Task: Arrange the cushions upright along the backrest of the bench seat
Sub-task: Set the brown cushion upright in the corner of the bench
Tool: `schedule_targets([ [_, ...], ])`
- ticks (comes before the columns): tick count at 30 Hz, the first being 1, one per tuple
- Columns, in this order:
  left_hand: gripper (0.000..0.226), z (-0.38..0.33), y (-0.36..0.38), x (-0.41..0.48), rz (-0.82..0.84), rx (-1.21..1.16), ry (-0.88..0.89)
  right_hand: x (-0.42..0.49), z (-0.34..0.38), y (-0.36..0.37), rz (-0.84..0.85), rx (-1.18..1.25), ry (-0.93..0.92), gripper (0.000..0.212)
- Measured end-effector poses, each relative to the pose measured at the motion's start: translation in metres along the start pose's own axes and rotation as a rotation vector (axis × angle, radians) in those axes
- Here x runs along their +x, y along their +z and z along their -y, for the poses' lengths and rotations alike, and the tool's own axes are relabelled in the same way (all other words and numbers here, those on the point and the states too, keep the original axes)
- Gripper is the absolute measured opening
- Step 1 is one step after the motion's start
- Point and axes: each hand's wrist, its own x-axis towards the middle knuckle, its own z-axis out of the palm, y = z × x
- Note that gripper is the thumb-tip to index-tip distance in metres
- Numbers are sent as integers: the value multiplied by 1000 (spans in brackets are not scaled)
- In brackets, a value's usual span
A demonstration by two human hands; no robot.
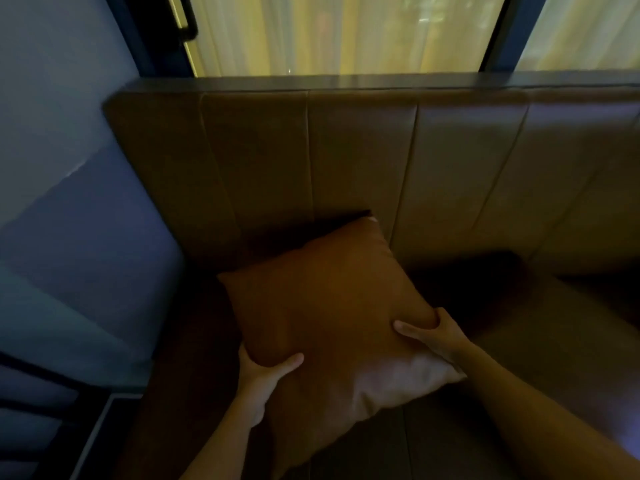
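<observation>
Two bare forearms reach in from the bottom edge, one from the lower left and one from the lower right, and both end on a square, smooth, orange-brown cushion with a leather-like sheen. On the cushion's left edge, the left hand is closed around the rim, its thumb laid across the front face and its fingers hidden behind. Over on the right edge, the right hand grips in the same way, thumb pressed into the front face so that the cover dents, the other fingers curled round the back. Between them the cushion is turned like a diamond: one corner points up toward the backrest, and a paler, glossy corner juts out under the right wrist. It sits over the dark brown padded bench seat, tilted rather than upright, its upper corner close to the brown backrest with vertical stitched panels; whether that corner touches the backrest cannot be told in the dim light. Left of the bench rises a bluish wall. Above the backrest runs a dark ledge, and behind it a window hung with pale yellow sheer curtains.
</observation>
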Motion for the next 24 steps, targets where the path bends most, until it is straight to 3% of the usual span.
schedule_targets([
  [5,145,27,-18,30,-14,32,-98,56,-53,34,18,-70,85,138],
  [11,147,71,-21,44,55,28,-173,57,-90,67,-80,-159,89,92],
  [24,147,76,-24,44,33,109,-166,44,-74,68,-39,-194,46,82],
])
